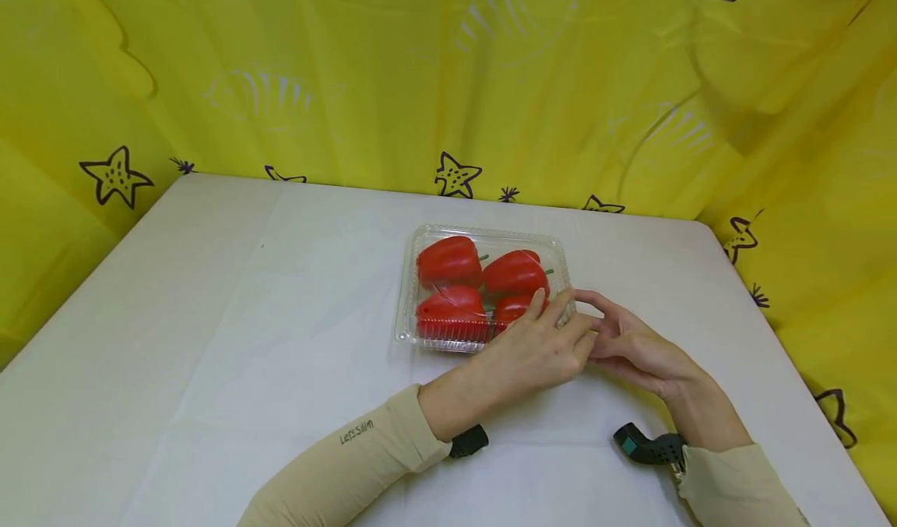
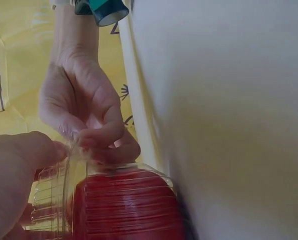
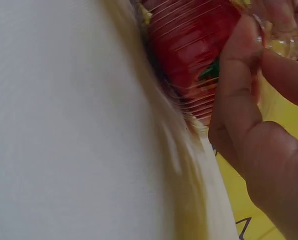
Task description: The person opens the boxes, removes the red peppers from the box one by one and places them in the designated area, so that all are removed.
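A clear plastic clamshell box (image 1: 406,309) lies on the table with its lid down over several red bell peppers (image 1: 451,262) with green stems. My left hand (image 1: 538,352) reaches across the near right corner, fingers over the lid and thumb at the rim. In the left wrist view its thumb (image 2: 46,150) presses the rim beside the other hand. My right hand (image 1: 641,348) pinches the rim at the box's right side between thumb and fingers, and the right wrist view shows its fingers (image 3: 237,85) curled at that edge. Part of the nearest pepper is hidden behind my left hand.
The box stands toward the back middle of a white-covered table (image 1: 280,340). A yellow patterned curtain (image 1: 392,83) hangs behind the table and along its sides. Dark wrist-worn devices (image 1: 648,445) sit under both forearms, close above the tabletop.
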